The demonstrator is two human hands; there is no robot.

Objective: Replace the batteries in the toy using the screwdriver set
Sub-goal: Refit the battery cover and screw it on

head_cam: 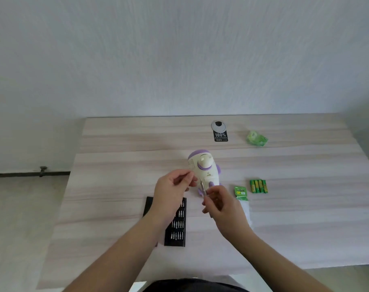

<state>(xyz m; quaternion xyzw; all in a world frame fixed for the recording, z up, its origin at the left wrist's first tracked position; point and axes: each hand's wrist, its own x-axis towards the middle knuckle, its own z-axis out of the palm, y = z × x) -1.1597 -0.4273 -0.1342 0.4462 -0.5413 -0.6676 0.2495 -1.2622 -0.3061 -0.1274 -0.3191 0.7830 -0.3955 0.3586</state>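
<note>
Taking the toy (203,169) as the landmark, it lies on its back near the middle of the table (116,144), a white and purple figure with its underside turned toward the person. Furthest left of it, and nearer the person, the bit case (177,226) lies open with rows of metal bits showing, partly hidden under the left forearm. The left hand (172,186) sits just left of the toy, its thumb and fingers curled together as if pinching something small; what it pinches, if anything, is too small to tell. Just in front of the toy, the right hand (219,203) grips the screwdriver (203,186), its slim shaft angled up toward the toy's lower body, with the tip at or very near the purple base. To the right of the toy lies the torn battery pack (241,193), a green card with clear plastic trailing toward the person, and just beyond it four green batteries (259,186) lie side by side, loose. Behind the toy and to its right a crumpled green wrapper (257,138) rests near the table's far edge, with a grommet (218,125) and a black tag (221,137) directly behind the toy. As a judgement, the task is early: the new batteries are unpacked and a driver is chosen, but the cover looks not yet off. Unscrewing, swapping the cells and closing up all seem left to do.
</note>
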